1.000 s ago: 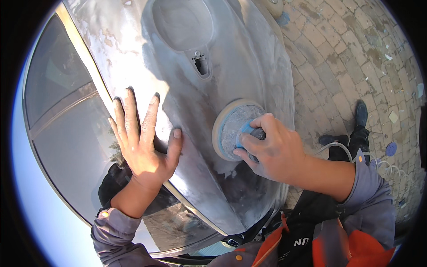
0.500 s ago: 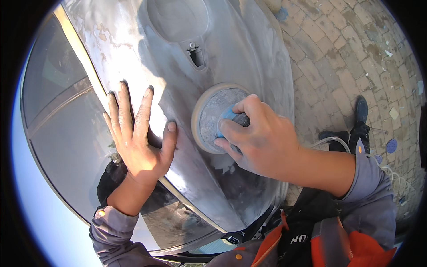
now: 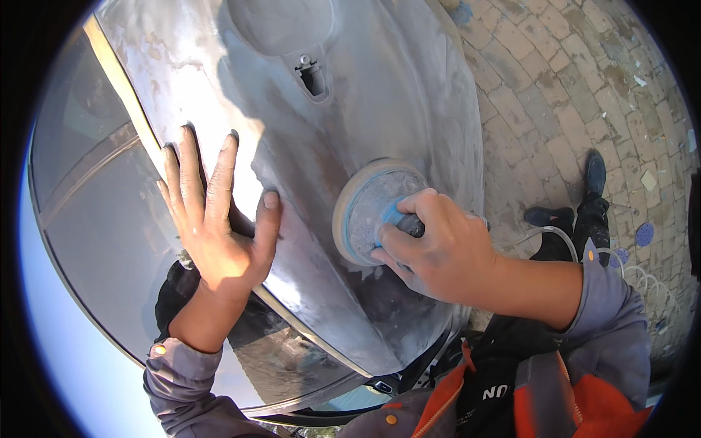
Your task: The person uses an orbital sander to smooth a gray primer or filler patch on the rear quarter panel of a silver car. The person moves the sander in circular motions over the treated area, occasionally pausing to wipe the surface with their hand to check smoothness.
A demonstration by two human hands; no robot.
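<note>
Blue trim [image 3: 391, 214] shows beside the right hand [image 3: 444, 244], its fingers curled closed around the round sander [image 3: 367, 219], whose pad [image 3: 341, 219] rests on the grey car panel [image 3: 292, 135], right of the left hand [image 3: 219, 241], spread wide and holding nothing. Level contact, light even pressure and overlapping passes should serve best, with the pale hose [image 3: 548, 229] at right kept clear.
</note>
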